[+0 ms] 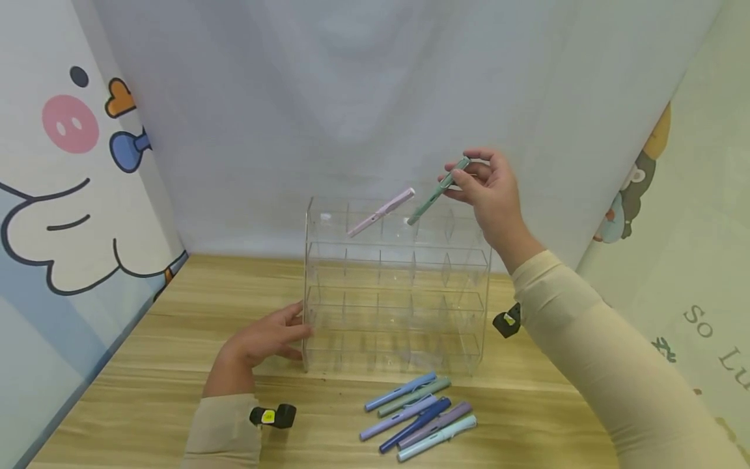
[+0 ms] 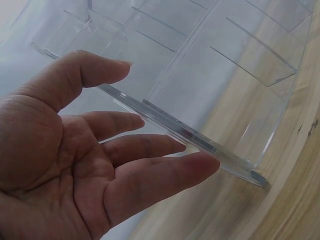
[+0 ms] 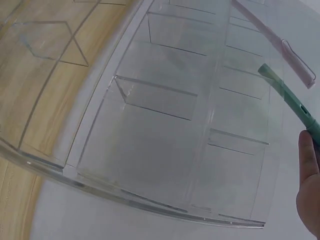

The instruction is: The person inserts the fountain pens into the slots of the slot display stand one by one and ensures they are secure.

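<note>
In the head view my right hand [image 1: 489,189] pinches a green pen [image 1: 436,193] above the top tier of a clear acrylic rack [image 1: 395,299]. The pen slants, its lower end toward the rack's top compartments. Beside it, a pale pink pen [image 1: 382,212] leans in the top tier. Low at the rack's left side, my left hand [image 1: 266,339] has its fingers spread against the side panel. The left wrist view shows those fingers [image 2: 165,180] and the thumb on either side of the panel's edge [image 2: 190,134]. In the right wrist view the green pen [image 3: 290,97] points toward the pink pen [image 3: 277,42].
Several pens [image 1: 418,417] in blue, green, purple and pale aqua lie in a group on the wooden table [image 1: 158,365], in front of the rack. A pale curtain [image 1: 351,98] hangs behind. Printed cartoon panels [image 1: 64,195] stand at the sides.
</note>
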Tool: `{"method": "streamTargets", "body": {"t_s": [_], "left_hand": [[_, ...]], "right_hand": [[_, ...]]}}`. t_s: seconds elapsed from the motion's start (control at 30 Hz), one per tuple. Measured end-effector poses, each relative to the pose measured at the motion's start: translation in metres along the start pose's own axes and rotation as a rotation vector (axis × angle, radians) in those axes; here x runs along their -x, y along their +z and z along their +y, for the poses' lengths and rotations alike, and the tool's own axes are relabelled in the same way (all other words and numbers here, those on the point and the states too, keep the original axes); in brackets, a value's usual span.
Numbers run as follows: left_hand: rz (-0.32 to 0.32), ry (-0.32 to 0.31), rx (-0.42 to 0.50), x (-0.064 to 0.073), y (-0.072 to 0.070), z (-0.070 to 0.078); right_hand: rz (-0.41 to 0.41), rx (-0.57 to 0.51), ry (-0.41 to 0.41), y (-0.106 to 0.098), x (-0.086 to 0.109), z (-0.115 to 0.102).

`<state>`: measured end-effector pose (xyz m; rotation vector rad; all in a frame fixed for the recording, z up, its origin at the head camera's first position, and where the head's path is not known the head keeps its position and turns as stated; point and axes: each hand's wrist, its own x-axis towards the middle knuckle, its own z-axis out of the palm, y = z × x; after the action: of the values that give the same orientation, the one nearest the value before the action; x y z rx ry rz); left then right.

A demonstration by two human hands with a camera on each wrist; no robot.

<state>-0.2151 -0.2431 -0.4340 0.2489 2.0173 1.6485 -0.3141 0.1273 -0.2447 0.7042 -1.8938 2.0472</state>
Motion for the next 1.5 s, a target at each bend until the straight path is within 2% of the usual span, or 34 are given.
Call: {"method": "streamTargets", "body": {"t_s": [0.53,0.73,1.27,1.5], "left_hand": [[-0.01,0.005,0.016,0.001,-0.002,0.0],[-0.008,0.007,0.014,0.001,-0.002,0.0],[0.016,0.0,0.007,0.003,0.001,0.002],[0.019,0.001,0.0,0.003,0.002,0.003]], "right_hand": [[-0.054,0.141,0.087,0.004,0.01,0.019],[-0.056,0.158,0.108,0.003,0.01,0.022],[-0.136,0.326,0.076,0.0,0.012,0.024],[-0.137,0.341,0.1,0.0,0.013,0.022]]}}
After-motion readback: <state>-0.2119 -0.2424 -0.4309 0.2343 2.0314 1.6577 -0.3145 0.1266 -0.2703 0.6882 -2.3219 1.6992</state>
